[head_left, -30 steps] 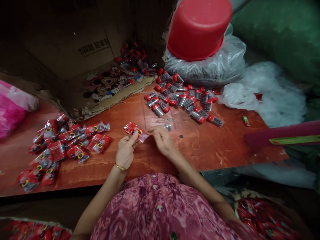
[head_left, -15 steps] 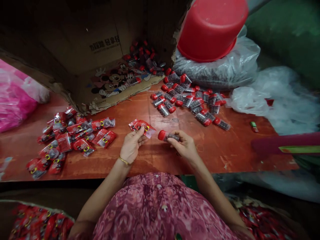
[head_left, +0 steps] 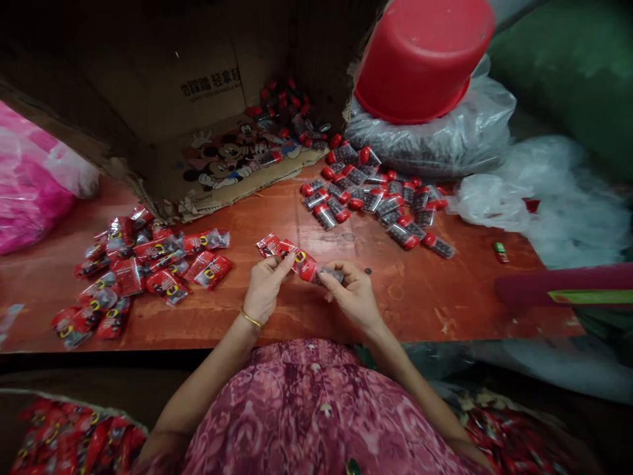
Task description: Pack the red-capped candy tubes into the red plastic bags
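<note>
My left hand (head_left: 264, 288) pinches a red printed plastic sleeve (head_left: 302, 264) between thumb and fingers, over the middle of the table. My right hand (head_left: 357, 295) grips a small clear bottle (head_left: 335, 272) with dark contents. The bottle's capped end is inside the sleeve's mouth, and its clear end shows between my right thumb and fingers. Beyond my left hand lies another red sleeve (head_left: 268, 245), partly under the held one. A pile of red-wrapped bottles (head_left: 129, 277) is to the left. Several unwrapped red-capped bottles (head_left: 373, 199) lie scattered beyond my right hand.
A cardboard box (head_left: 208, 194) on its side holds more bottles (head_left: 291, 109). A red tub (head_left: 425, 59) sits upside down on a filled plastic bag (head_left: 445, 142). Pink bags (head_left: 32, 191) stand at left. Below the table edge are red packets (head_left: 82, 439). A small dark bead (head_left: 367, 271) lies near my right hand.
My right hand has moved the bottle left, and its red-capped end has gone into the sleeve. Both hands are closer together. The view has shifted slightly.
</note>
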`<state>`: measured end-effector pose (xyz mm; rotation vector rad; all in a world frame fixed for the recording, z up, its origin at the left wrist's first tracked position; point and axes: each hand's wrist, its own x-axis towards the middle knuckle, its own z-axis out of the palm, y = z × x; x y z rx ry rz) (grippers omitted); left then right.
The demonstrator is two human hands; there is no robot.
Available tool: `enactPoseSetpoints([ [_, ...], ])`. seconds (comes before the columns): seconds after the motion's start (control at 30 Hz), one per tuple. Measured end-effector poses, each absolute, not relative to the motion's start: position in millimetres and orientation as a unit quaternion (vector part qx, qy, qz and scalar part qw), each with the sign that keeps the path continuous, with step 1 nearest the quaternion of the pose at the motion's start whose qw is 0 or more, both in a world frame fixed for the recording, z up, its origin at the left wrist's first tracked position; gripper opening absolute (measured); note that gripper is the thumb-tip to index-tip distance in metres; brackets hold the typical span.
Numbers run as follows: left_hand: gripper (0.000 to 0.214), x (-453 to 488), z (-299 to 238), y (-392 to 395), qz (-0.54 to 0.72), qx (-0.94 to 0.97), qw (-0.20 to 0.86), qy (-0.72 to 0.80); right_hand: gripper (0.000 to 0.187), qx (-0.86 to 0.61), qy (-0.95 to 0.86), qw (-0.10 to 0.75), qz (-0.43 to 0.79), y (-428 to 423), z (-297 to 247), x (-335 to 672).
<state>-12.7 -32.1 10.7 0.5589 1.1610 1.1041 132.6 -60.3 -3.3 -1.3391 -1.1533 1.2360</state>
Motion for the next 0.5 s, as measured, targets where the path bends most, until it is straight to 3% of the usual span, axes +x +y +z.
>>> enactPoseSetpoints([
  [0.23,0.038,6.8,2.3,-38.0,0.514,0.221,0.677,0.479,0.023,-0.556,-0.447,0.507,0.484,-53.9,-11.5,119.9],
  [0.5,0.026,-0.7,-2.9,-35.3,0.541,0.229,0.663,0.464,0.023,-0.522,-0.478,0.468,0.528,-45.5,-9.3,115.6],
])
